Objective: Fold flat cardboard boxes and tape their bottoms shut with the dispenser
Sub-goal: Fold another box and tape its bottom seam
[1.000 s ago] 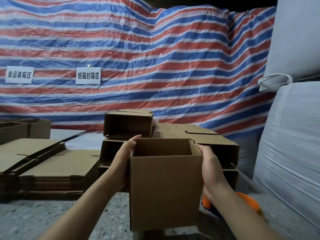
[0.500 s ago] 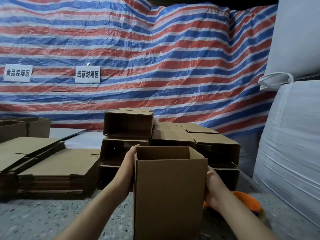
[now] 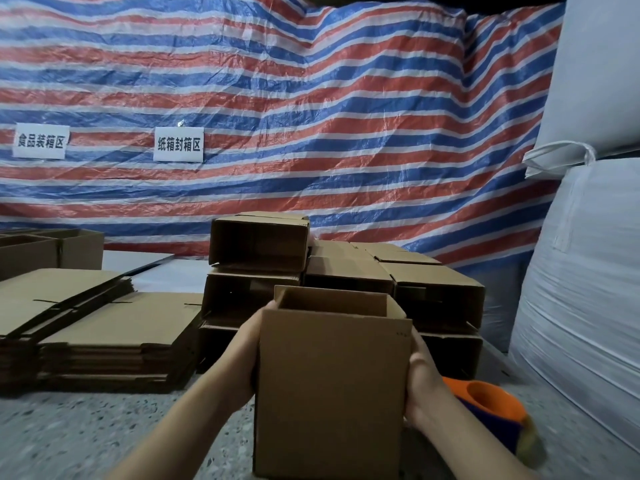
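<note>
At the near edge of the speckled surface (image 3: 86,431), an erected cardboard box (image 3: 332,386) stands upright with its top open. The left hand (image 3: 247,355) presses against the box's left wall and the right hand (image 3: 420,382) against its right wall; the fingers of both lie behind the box, so whether they curl round it cannot be told. An orange tape dispenser (image 3: 491,407) lies just beside the right wrist, partly hidden by it. Directly behind the held box sits a stack of folded boxes (image 3: 346,271), several lying on their sides with open mouths facing the camera. To the left are piles of flat cardboard blanks (image 3: 104,323). A striped tarpaulin (image 3: 311,116) bearing two white signs (image 3: 178,144) hangs behind. Large white sacks (image 3: 588,271) stand at right.
</note>
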A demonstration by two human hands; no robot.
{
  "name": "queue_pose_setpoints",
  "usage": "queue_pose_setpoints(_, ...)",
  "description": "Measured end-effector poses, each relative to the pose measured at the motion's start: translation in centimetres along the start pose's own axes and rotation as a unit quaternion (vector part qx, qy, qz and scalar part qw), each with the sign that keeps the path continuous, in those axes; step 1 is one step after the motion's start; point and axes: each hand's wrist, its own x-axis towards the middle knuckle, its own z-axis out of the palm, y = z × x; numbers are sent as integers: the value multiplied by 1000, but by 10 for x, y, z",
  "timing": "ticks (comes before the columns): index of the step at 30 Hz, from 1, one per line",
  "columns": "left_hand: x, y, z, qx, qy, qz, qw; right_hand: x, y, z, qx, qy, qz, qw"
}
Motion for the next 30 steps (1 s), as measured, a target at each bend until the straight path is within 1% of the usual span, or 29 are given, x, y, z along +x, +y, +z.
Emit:
queue_pose_setpoints(2,-3,-9,-2,-18,13,-32,999,-2,5,0,19,1,10,1000)
queue_pose_setpoints(3,-3,-11,-2,-24,14,-34,999,-2,6,-1,20,1,6,1000)
queue_pose_setpoints(6,-4,-14,-7,-32,-17,-3,999,-6,5,0,7,6,-21,1000)
queue_pose_setpoints(8,-4,-13,-11,-39,-41,10,998,-7,5,1,23,2,-19,1000)
queue_pose_setpoints(11,-4,-12,-12,-18,-52,6,998,-5,7,0,60,1,-4,998)
queue_pose_setpoints(12,-1,-12,-12,-13,-38,6,999,-6,7,0,64,-3,-1,998)
queue_pose_setpoints(14,5,-13,-14,-22,26,15,999,-5,6,0,65,-10,1,998)
queue_pose_setpoints(15,7,-14,-15,-30,54,30,998,-5,6,0,66,-9,2,998)
queue_pose_setpoints(16,8,-16,-18,-37,63,47,996,-6,5,1,68,-9,2,998)
queue_pose_setpoints(18,7,-18,-22,-35,23,70,997,-6,5,1,73,-14,8,997)
queue_pose_setpoints(20,3,-17,-24,-21,-27,66,997,-5,5,0,74,-21,13,997)
queue_pose_setpoints(21,2,-16,-26,-10,-40,65,997,-5,4,0,72,-25,17,997)
queue_pose_setpoints(24,5,-18,-29,0,-41,74,996,-3,3,-2,35,-41,39,998)
queue_pose_setpoints(26,4,-21,-28,12,-26,86,996,-2,1,-4,-7,-49,43,998)
queue_pose_setpoints(29,5,-22,-25,83,23,85,993,-1,-3,-6,-43,-66,48,996)
queue_pose_setpoints(30,5,-22,-26,99,23,78,992,0,-4,-6,-47,-72,47,995)
